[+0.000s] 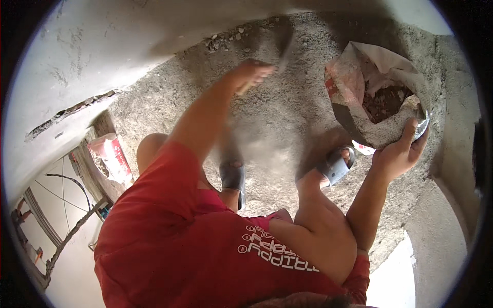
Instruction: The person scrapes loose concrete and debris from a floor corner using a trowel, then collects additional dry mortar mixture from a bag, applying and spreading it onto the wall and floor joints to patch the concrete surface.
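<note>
My left hand (251,74) is over the rough floor at the upper middle, its fingers curled and smeared by motion. A tan edge shows under the palm, and a thin grey streak (286,54) blurs beyond the fingertips; I cannot tell what the hand holds. On the right, my right hand (400,156) is closed on the near rim of a white woven sack (382,128), its thumb over the edge. The sack stands with its mouth wide, and brown rubble (387,102) lies inside.
Grey dusty floor (277,113) spreads around my feet, which are in dark sandals (233,177). Small broken chunks (226,40) lie by the white wall (92,56) at the far left. A red and white bag (110,158) is by my left knee.
</note>
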Tool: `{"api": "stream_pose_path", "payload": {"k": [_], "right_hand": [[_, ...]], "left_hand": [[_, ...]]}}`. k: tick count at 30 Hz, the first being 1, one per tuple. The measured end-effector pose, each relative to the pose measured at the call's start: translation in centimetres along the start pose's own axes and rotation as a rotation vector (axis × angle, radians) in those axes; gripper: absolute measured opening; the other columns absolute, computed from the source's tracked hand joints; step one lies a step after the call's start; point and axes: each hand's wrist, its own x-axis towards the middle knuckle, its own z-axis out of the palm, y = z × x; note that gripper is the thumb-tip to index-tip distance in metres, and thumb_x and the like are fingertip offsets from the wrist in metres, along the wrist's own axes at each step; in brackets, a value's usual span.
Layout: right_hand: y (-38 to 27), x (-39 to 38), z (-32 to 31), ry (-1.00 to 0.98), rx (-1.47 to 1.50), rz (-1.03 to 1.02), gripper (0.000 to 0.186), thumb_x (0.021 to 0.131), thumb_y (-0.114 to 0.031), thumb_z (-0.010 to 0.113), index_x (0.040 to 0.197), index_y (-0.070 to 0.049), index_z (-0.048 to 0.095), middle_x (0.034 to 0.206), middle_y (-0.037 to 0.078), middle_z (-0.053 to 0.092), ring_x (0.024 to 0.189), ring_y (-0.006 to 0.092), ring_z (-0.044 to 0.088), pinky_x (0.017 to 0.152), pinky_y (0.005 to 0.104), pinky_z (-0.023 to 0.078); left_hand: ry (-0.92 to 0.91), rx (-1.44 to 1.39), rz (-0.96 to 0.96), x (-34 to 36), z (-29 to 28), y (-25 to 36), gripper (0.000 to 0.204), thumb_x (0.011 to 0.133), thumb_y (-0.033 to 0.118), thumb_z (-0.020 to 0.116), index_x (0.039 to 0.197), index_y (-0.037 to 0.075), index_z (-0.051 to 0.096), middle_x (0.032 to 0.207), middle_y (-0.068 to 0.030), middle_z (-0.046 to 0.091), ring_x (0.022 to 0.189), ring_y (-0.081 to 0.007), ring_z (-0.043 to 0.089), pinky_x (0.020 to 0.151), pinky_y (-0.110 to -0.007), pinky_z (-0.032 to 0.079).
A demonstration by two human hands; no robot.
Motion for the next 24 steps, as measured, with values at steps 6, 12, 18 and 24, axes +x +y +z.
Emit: {"api": "stream_pose_path", "payload": {"k": [6, 12, 18, 24], "right_hand": [[0.1, 0.1, 0.2, 0.004, 0.012, -0.065, 0.049, 0.098, -0.019, 0.065, 0.138, 0.007, 0.052, 0.117, 0.016, 0.066, 0.098, 0.0177, 0.064, 0.08, 0.0301, 0.054], [-0.2, -0.2, 1.2, 0.013, -0.036, -0.05, 0.05, 0.097, -0.022, 0.067, 0.136, 0.006, 0.054, 0.117, 0.016, 0.066, 0.099, 0.0192, 0.065, 0.082, 0.0307, 0.054], [-0.2, -0.3, -0.1, 0.03, -0.085, -0.018, 0.047, 0.098, -0.024, 0.066, 0.133, 0.005, 0.057, 0.113, 0.015, 0.067, 0.097, 0.018, 0.064, 0.081, 0.0303, 0.053], [0.5, 0.2, -0.9, 0.027, 0.041, -0.041, 0.044, 0.097, -0.02, 0.068, 0.132, 0.006, 0.057, 0.112, 0.013, 0.067, 0.096, 0.0152, 0.062, 0.08, 0.0284, 0.052]], "left_hand": [[0.332, 0.029, -0.11, -0.3, -1.5, -1.2, 0.043, 0.099, 0.043, 0.06, 0.114, 0.003, 0.069, 0.092, -0.0134, 0.071, 0.074, -0.0217, 0.068, 0.063, -0.039, 0.058], [-0.088, 0.011, 0.045, 4.3, 2.0, 3.0, 0.034, 0.1, 0.037, 0.061, 0.106, 0.005, 0.068, 0.076, -0.0044, 0.062, 0.057, -0.0123, 0.052, 0.05, -0.03, 0.045], [-0.073, -0.31, -0.036, -0.7, -6.6, -0.7, 0.031, 0.103, 0.038, 0.059, 0.083, 0.013, 0.057, 0.064, 0.0062, 0.049, 0.052, -0.0062, 0.043, 0.047, -0.028, 0.037], [0.155, -0.544, -0.183, -4.6, -7.7, -5.0, 0.03, 0.1, 0.038, 0.063, 0.083, 0.015, 0.055, 0.066, 0.0073, 0.049, 0.052, -0.0065, 0.041, 0.049, -0.027, 0.036]]}}
